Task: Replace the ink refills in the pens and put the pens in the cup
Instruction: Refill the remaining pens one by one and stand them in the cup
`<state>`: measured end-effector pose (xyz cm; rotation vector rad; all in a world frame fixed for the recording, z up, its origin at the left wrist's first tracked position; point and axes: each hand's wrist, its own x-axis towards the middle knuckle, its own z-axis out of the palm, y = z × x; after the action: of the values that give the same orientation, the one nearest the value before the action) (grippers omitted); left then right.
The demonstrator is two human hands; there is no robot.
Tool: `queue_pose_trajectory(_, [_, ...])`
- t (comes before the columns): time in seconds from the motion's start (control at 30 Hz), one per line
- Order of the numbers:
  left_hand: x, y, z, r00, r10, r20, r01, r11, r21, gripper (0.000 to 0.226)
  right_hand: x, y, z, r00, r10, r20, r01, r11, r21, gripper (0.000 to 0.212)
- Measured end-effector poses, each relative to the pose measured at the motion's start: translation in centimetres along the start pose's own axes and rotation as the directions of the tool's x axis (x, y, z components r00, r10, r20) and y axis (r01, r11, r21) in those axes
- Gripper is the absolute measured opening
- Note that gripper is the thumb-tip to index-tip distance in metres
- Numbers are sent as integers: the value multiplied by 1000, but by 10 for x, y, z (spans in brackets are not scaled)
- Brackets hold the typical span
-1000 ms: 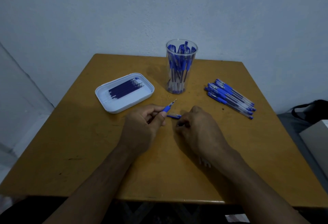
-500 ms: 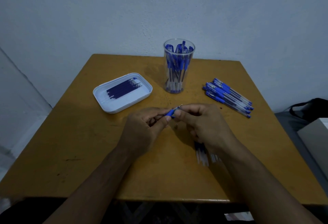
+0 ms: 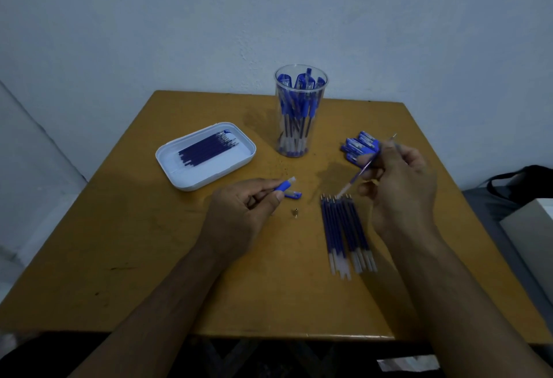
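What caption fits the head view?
Right hand draws a refill from the pen barrel held by left hand.

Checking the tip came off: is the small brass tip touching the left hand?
Apart. The head view shows bare table between the brass tip and the left hand, which holds the pen barrel.
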<state>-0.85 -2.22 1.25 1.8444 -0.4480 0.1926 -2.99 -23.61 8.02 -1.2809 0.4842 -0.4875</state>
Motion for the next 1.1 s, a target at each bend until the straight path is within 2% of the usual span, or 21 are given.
queue_pose_trajectory(0.07, [1,0,0,1000,8,0,-8,1000,10,27,4,-1,-8,998,53,36,-46,981,-187,10])
queue_pose_trajectory(0.13, [1,-1,1,1000,4,10,-4,1000,19,27,0,0,-12,987,95,132,-39,927,-374,14])
queue_pose_trajectory(0.2, [1,-1,1,1000,-3,12,2,1000,28,27,-9,2,-11,971,89,221,49,834,-550,13])
queue_pose_trajectory(0.3, [0,-1,1,1000,-2,11,1,999,34,27,-25,5,-4,950,43,308,216,622,-752,14])
queue_pose_trajectory(0.43, [-2,1,0,1000,24,19,-25,998,62,28,-44,9,12,923,32,383,348,350,-870,23])
queue_pose_trajectory(0.5, [-2,0,0,999,25,25,-26,998,60,28,-47,11,20,911,102,399,375,193,-907,23])
queue_pose_trajectory(0.57, [-1,-1,0,999,15,29,-17,998,55,28,-47,14,26,906,166,389,376,105,-921,26])
queue_pose_trajectory(0.73, [0,-3,1,999,17,33,-19,998,52,29,-51,25,21,909,83,410,403,84,-911,26])
queue_pose_trajectory(0.87, [0,-4,0,999,10,37,-12,998,57,29,-50,25,15,874,10,486,484,78,-872,32])
queue_pose_trajectory(1.1, [0,-4,1,1000,-1,31,-1,999,48,27,-40,12,6,829,190,525,526,49,-849,41])
